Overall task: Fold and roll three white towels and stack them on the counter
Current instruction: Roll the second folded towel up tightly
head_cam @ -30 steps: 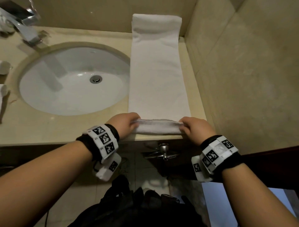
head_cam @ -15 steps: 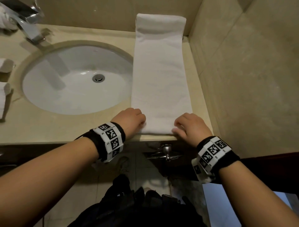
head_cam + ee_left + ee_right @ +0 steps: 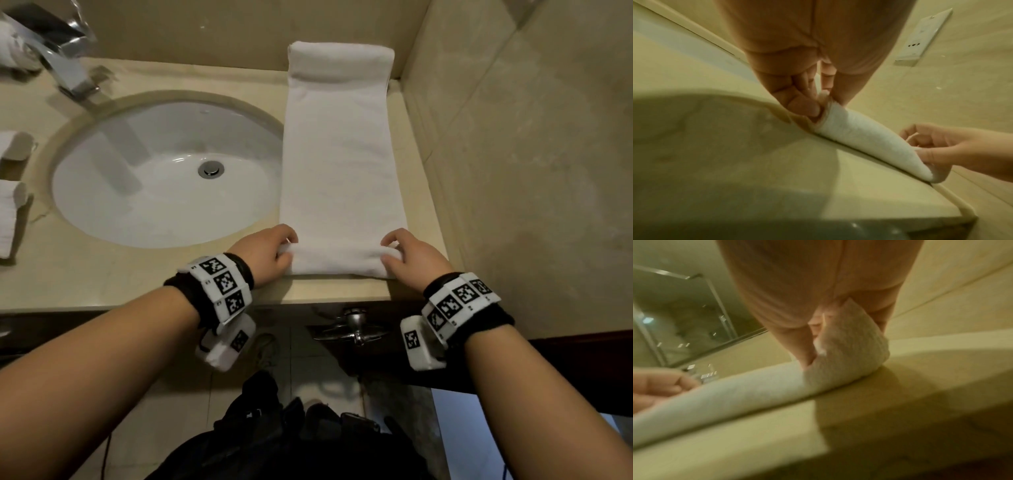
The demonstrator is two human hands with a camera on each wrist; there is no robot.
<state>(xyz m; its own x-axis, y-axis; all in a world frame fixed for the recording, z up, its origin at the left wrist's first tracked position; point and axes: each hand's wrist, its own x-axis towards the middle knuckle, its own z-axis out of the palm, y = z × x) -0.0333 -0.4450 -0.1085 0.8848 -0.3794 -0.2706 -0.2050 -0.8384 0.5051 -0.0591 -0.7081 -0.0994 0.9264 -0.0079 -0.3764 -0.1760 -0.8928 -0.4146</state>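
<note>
The towel (image 3: 342, 164) lies flat in a long folded strip on the table (image 3: 137, 274), at 3 o'clock of the sink (image 3: 164, 171), its far end against the back wall. The near end is turned into a short roll at the table's front edge. The left hand (image 3: 265, 255) pinches the roll's left end; the right hand (image 3: 416, 255) pinches its right end. Both grips are closed on the towel.

Right hand (image 3: 818, 288) pinches rolled towel (image 3: 849, 353) end on counter (image 3: 859, 410).
</note>
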